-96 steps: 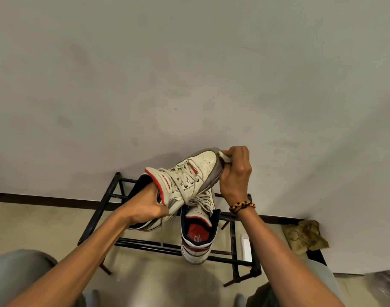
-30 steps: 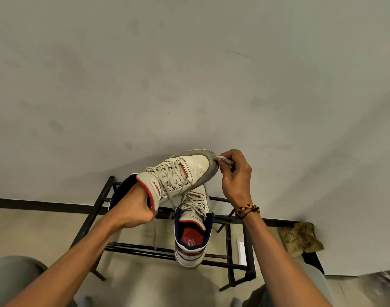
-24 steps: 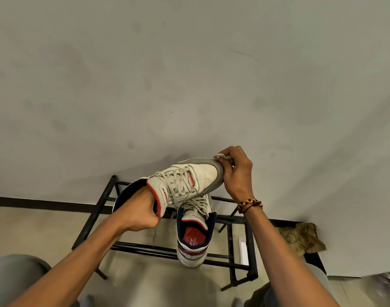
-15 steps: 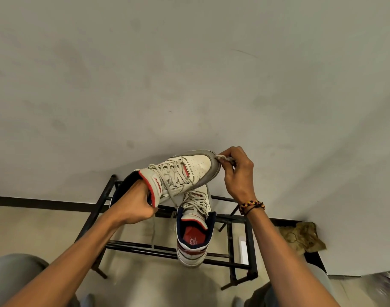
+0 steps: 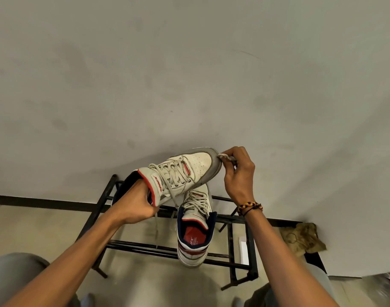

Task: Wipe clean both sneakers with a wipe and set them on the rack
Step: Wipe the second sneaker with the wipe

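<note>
My left hand (image 5: 138,206) grips a white sneaker (image 5: 185,171) by its heel collar and tongue, holding it up in the air with the toe pointing up and right. My right hand (image 5: 238,173) pinches a small white wipe (image 5: 223,156) against the grey toe edge of that sneaker. The second white sneaker (image 5: 195,227), with a navy collar and red insole, stands on the black metal rack (image 5: 230,220) below, heel toward me.
A grey wall fills the upper view, with a dark skirting strip along its base. A crumpled brown paper bag (image 5: 302,239) lies on the floor right of the rack. A white packet (image 5: 244,250) lies under the rack's right side. My knees show at both lower corners.
My right hand with the wipe has kept rubbing back and forth at the toe edge of the held sneaker. The sneaker tilted slightly in my left hand. The other sneaker stayed on the rack.
</note>
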